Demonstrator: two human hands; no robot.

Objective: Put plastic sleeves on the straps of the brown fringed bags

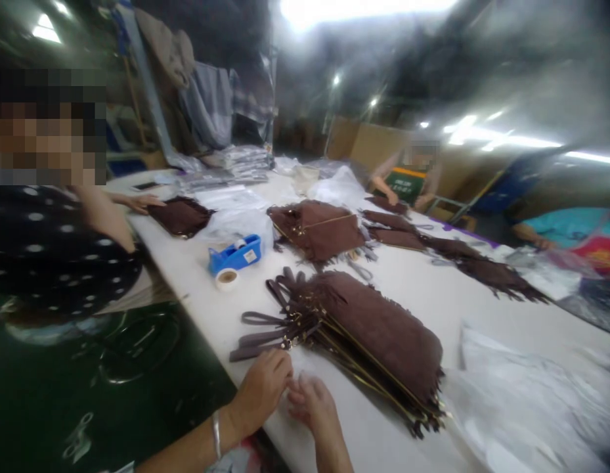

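Observation:
A stack of brown fringed pouches (378,328) with gold zippers lies on the white table in front of me. Their wrist straps (262,318) and gold clasps point to the left. My left hand (265,387), with a silver bangle on the wrist, is just below the straps, its fingers pinched together. Close beside it, my right hand (314,404) has its fingers curled in toward the left fingertips. Anything between the fingers is too small or blurred to make out. Both hands are at the table's near edge.
A blue tape dispenser (238,253) stands beyond the straps, with a tape roll (226,279) by it. More brown pouches (319,230) lie further back. Clear plastic bags (526,401) cover the right. A person in polka dots (63,249) works at left; others sit across.

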